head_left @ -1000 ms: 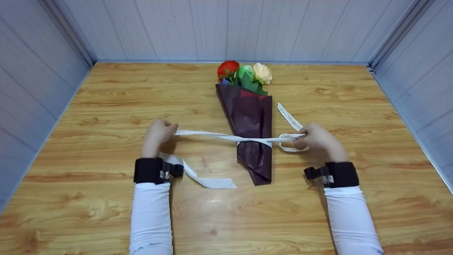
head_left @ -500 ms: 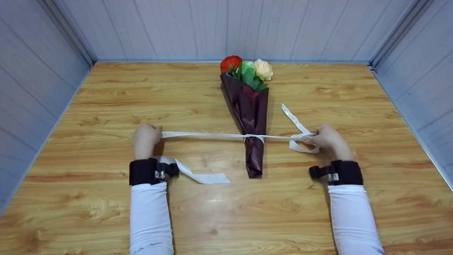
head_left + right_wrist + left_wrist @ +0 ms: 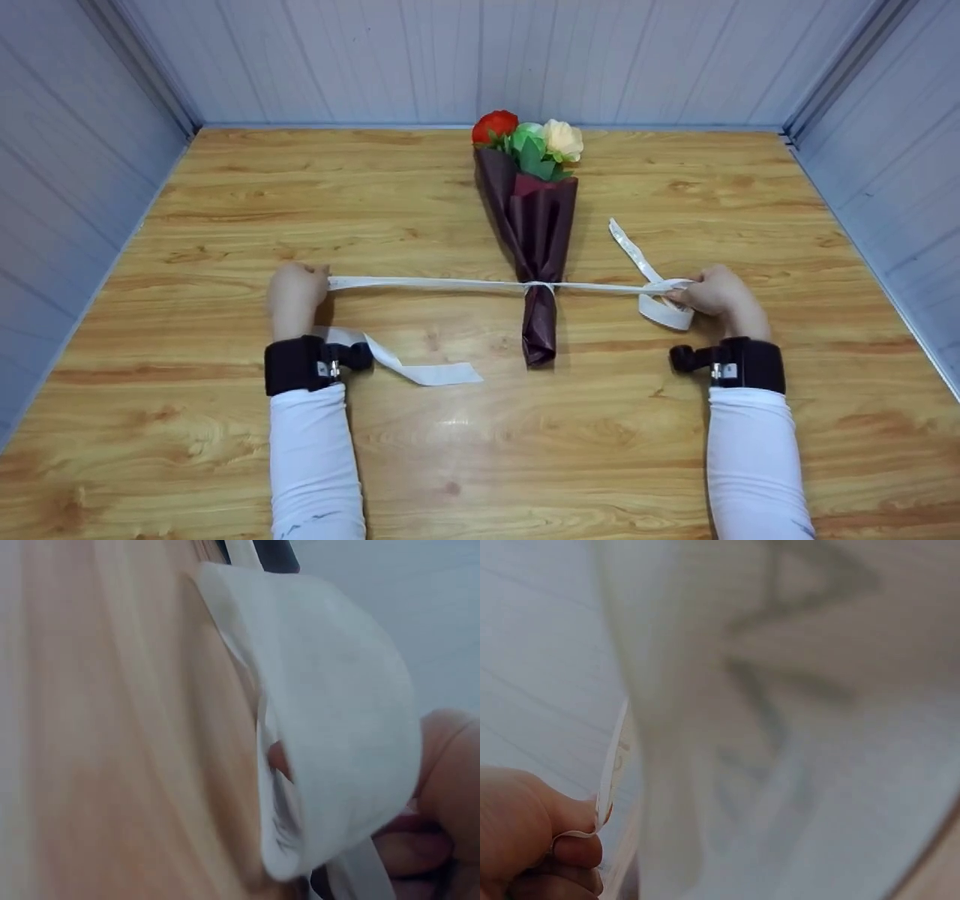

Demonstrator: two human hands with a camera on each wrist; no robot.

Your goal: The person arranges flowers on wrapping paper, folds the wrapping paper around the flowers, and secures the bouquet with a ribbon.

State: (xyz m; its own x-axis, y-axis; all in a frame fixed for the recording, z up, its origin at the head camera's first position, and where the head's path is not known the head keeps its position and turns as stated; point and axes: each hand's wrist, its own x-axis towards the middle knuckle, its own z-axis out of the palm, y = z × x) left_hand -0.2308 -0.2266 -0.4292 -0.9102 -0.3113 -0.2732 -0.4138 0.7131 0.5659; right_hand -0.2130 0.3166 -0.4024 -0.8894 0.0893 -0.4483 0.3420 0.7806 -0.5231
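Observation:
A bouquet (image 3: 536, 225) in dark maroon wrapping, with red, green and cream blooms, lies on the wooden table. Round its narrow stem end runs a white ribbon (image 3: 427, 282), crossed at the front and stretched taut to both sides. My left hand (image 3: 294, 298) pinches one side between thumb and curled fingers, and a loose tail hangs past the wrist toward the bouquet's foot. On the other side my right hand (image 3: 721, 295) grips the ribbon, with a loop and a free end around the fingers. In the left wrist view, blurred lettered ribbon (image 3: 795, 720) covers much of the picture.
The wooden table (image 3: 450, 465) is bounded by a pale panelled wall (image 3: 480, 60) at the back and walls on both sides. The blooms lie close to the back edge. Black wrist straps with cameras sit over the white sleeves (image 3: 756, 457).
Both hands have moved outward, pulling the ribbon tight. It now cinches the wrapping into a narrow waist, and the bouquet has shifted slightly toward the back and right.

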